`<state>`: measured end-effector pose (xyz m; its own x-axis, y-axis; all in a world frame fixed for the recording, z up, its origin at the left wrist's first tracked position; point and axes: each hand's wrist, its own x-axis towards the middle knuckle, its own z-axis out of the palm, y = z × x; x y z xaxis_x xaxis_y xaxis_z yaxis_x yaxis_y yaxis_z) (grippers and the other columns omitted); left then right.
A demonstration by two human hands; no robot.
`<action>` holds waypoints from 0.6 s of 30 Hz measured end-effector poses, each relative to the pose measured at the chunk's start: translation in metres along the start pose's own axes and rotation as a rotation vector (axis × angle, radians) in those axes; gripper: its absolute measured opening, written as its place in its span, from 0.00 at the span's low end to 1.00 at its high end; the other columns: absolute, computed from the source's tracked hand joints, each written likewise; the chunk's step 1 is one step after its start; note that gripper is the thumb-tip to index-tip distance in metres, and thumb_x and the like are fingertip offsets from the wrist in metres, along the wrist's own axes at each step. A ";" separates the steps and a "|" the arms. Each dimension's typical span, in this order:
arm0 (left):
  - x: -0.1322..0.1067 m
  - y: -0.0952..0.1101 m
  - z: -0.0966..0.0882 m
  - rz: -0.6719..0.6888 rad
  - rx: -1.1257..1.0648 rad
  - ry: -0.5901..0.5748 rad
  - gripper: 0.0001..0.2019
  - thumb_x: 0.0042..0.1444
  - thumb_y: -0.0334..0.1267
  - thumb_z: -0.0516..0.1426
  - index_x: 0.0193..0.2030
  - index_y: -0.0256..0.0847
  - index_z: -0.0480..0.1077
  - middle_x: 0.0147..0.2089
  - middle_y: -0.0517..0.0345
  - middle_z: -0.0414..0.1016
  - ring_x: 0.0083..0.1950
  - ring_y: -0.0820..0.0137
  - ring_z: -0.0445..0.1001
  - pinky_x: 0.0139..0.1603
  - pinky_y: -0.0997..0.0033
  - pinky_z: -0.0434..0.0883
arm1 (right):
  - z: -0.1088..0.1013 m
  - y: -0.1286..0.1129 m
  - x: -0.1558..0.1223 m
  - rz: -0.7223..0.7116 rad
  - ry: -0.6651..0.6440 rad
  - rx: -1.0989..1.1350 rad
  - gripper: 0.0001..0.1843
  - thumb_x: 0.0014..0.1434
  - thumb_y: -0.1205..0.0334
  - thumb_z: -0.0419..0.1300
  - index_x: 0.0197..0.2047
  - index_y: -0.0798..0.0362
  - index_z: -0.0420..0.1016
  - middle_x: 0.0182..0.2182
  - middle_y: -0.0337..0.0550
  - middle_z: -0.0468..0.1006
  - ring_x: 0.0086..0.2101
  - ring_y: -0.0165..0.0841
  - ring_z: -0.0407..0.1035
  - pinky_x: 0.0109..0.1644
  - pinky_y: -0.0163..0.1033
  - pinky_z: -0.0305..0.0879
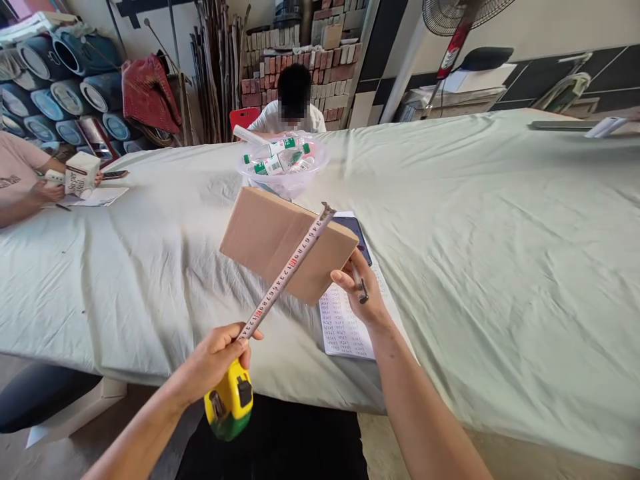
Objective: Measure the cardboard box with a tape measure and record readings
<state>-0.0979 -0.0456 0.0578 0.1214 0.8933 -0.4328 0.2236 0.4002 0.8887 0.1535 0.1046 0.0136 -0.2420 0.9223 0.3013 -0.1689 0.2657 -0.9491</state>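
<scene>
My left hand (225, 350) pinches the extended blade of a tape measure (230, 400), whose yellow and green case hangs below the fingers. The blade slants up to the right across the face of a brown cardboard box (265, 233), its hooked end near the box's upper edge. My right hand (361, 287) grips the box at its right end, thumb in front. A pen (362, 288) is tucked between the fingers of that hand. Under the right hand lies a sheet of paper (345, 327) with handwritten rows, and a dark phone (353, 233) shows partly behind the box.
A clear plastic basin (285, 170) of bottles stands beyond the box on the cloth-covered table (475, 267). Across sits a person (295, 100); another person (20, 173) at the left holds a small white box (81, 175). A black stool seat (45, 397) is at lower left.
</scene>
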 end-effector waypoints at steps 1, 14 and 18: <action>0.000 -0.002 0.005 -0.002 -0.010 -0.003 0.16 0.60 0.45 0.51 0.47 0.39 0.71 0.27 0.61 0.68 0.26 0.73 0.62 0.29 0.73 0.59 | -0.001 -0.001 0.000 0.006 0.002 0.028 0.42 0.54 0.44 0.63 0.68 0.43 0.51 0.53 0.48 0.74 0.54 0.45 0.68 0.51 0.51 0.70; 0.002 -0.011 0.015 0.005 0.007 0.019 0.15 0.62 0.45 0.51 0.47 0.39 0.72 0.28 0.59 0.68 0.31 0.71 0.64 0.35 0.71 0.62 | 0.002 -0.003 0.000 0.133 -0.007 0.250 0.35 0.52 0.42 0.62 0.61 0.44 0.63 0.50 0.46 0.76 0.50 0.45 0.71 0.45 0.50 0.75; -0.004 -0.017 0.011 -0.025 -0.069 -0.017 0.14 0.61 0.45 0.53 0.45 0.39 0.73 0.28 0.60 0.68 0.33 0.70 0.66 0.37 0.70 0.63 | 0.008 0.000 0.001 0.018 0.001 0.111 0.45 0.52 0.41 0.64 0.67 0.42 0.52 0.56 0.48 0.72 0.55 0.46 0.67 0.50 0.52 0.72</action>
<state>-0.0917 -0.0578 0.0430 0.1331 0.8794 -0.4571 0.1596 0.4362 0.8856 0.1462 0.1030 0.0148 -0.2451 0.9269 0.2841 -0.2697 0.2163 -0.9383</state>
